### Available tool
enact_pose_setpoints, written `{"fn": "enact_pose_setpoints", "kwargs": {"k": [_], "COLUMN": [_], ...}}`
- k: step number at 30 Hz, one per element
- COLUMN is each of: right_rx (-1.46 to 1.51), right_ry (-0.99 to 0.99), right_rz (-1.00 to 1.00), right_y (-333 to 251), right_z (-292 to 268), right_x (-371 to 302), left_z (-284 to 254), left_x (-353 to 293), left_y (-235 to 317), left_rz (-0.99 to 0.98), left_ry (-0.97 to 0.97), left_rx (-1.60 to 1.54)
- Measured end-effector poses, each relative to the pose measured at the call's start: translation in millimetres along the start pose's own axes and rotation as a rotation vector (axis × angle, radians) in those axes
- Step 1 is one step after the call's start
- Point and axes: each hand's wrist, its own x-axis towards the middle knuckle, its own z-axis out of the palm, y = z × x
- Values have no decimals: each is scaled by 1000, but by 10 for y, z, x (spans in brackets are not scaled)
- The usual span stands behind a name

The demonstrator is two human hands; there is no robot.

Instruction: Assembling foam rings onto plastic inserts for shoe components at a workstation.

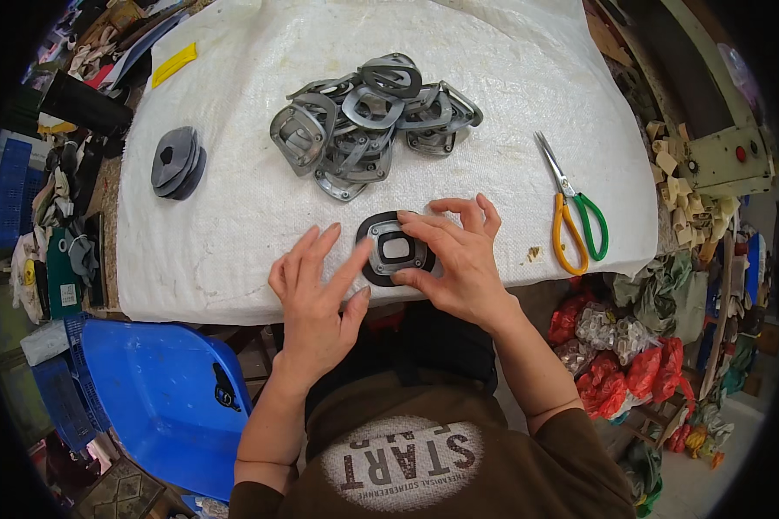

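Close to the table's front edge lies a rounded grey frame with a square opening and a wide black rim (377,260). My right hand (460,259) pinches its right side, thumb at the lower edge and index finger at the upper. On the left, my left hand (316,298) has its fingers spread and holds nothing; the index fingertip is at the frame's left side, and I cannot tell whether it touches. Beyond my hands is a pile of similar grey frames (372,108). A small stack of dark grey rounded pads (179,163) sits at the left.
White woven sheeting (234,233) covers the table. Scissors with yellow and green handles (571,221) lie at the right, near small yellowish scraps (532,254). At the far left is a yellow strip (175,65). Below the table's left edge stands a blue basin (147,389) with a black piece inside.
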Motion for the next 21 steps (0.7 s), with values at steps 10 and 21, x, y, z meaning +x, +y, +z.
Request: {"fn": "enact_pose_setpoints", "kwargs": {"k": [10,21], "right_rx": [133,947], "right_ry": [207,270], "right_rz": [-127,406], "right_y": [-205,-325], "right_z": [-152,-111], "right_x": [-209,-483], "left_z": [-28,59], "left_x": [-59,-95], "left_y": [160,276], "left_rz": [-521,-576], "left_ry": [-59,5], "left_rx": [-1267,-1153]}}
